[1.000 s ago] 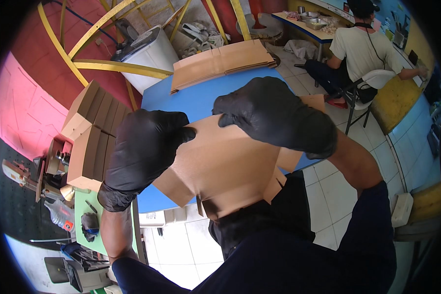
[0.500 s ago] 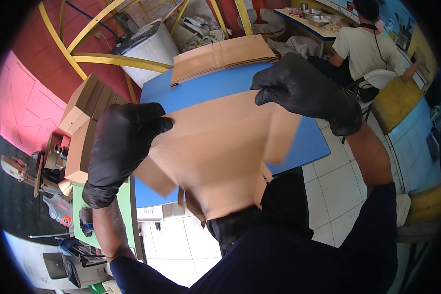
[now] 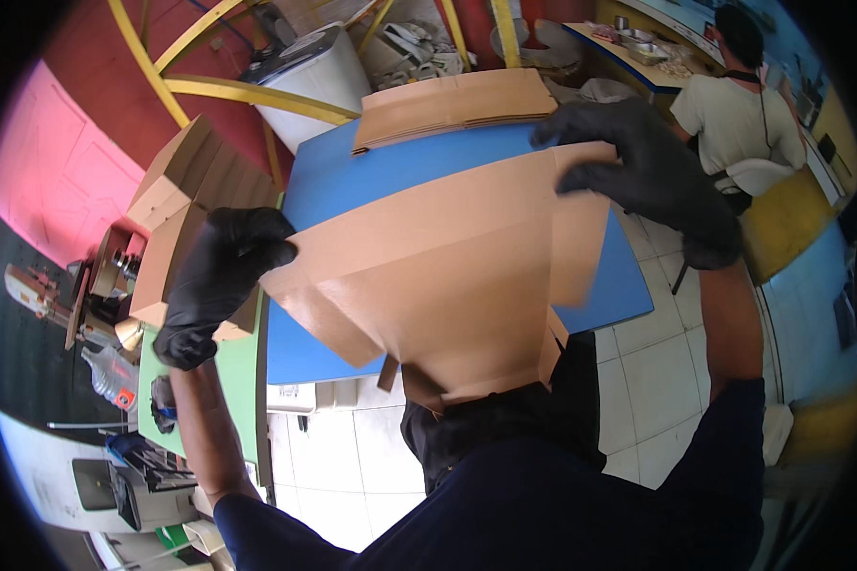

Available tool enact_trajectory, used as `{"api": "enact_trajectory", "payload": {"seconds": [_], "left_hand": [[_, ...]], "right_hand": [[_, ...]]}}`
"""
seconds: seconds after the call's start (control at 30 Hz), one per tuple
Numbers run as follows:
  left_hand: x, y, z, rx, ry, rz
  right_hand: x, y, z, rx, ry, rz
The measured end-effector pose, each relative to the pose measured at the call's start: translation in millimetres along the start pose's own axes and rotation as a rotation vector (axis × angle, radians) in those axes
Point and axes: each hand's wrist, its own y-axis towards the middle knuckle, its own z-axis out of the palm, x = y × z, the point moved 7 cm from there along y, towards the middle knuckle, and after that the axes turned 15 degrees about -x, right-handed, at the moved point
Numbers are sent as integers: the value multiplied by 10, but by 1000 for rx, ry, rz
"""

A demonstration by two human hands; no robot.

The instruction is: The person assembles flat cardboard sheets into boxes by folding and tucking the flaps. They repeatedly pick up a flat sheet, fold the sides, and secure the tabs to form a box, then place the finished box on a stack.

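A partly folded brown cardboard box [image 3: 448, 276] tilts in front of me, its wide flap raised and its folded lower end near my lap. At the flap's upper left corner, my left hand [image 3: 224, 276], in a black glove, pinches the card between thumb and fingers. My right hand [image 3: 647, 181], also black-gloved, is open at the upper right corner. Its thumb lies by the face of the card and its fingers are spread above the edge. Side flaps hang out at both sides of the box. Its underside is hidden.
Behind the box is a blue table [image 3: 333, 181] bearing a stack of flat cardboard [image 3: 457, 105]. Several folded boxes [image 3: 176, 252] stand on a green table [image 3: 162, 428] at left. Yellow metal bars [image 3: 248, 92] rise behind. A person [image 3: 743, 119] sits at the far right.
The fingers of my right hand have spread from a pinch on the flap. The box's flap has opened out wider, and its right side flap has swung. My view has shifted slightly.
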Motion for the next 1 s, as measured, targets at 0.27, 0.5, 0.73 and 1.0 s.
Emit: {"api": "enact_trajectory", "payload": {"seconds": [0.27,0.5,0.73,1.0], "left_hand": [[361,113,63,23,-649,-169],[234,-97,350,-328,-314,-54],[2291,-396,329,-638,-534,-423],[3595,-2206,715,-680,-139,-973]], "right_hand": [[-96,224,36,-177,-302,-151],[-148,704,396,-238,-654,53],[-208,91,523,-290,-275,-298],[-602,-2322,833,281,45,566]]}}
